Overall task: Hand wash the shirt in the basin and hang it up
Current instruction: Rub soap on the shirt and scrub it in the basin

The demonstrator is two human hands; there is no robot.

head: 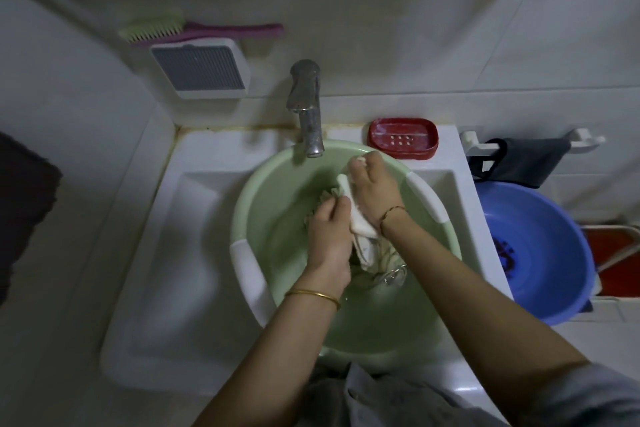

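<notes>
My left hand and right hand both clench the wet shirt. It is bunched lengthwise in the green basin, long axis running from centre toward the far rim beneath the tap.

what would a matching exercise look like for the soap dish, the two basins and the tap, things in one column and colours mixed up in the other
Things
1. soap dish
2. basin in the sink
3. basin beside the sink
4. tap

Colours
a. blue
b. silver
c. red
d. pale green

Pairs: 1-c, 2-d, 3-a, 4-b
</notes>
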